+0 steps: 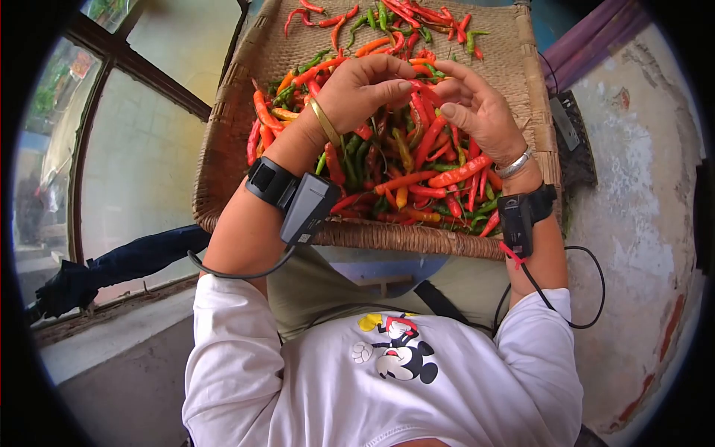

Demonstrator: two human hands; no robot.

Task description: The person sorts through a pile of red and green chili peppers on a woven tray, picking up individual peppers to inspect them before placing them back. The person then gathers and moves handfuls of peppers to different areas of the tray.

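A wide woven basket tray (pixel 417 237) in front of me holds a heap of chili peppers (pixel 406 179), mostly red, with green and orange ones among them. Over the heap, my left hand (pixel 366 91) curls with thumb and index finger close together; whatever is between its fingertips is too small to make out. Facing it, my right hand (pixel 482 112) has bent fingers around the end of a red chili pepper (pixel 426 92), which lies between the two hands. The right thumb stands a little apart from the fingers.
More peppers lie scattered on the far part of the tray. Windows (pixel 141 149) with a dark folded umbrella (pixel 141 257) are at left. A worn plaster wall (pixel 633 186) is at right. Black devices with cables are strapped to both forearms.
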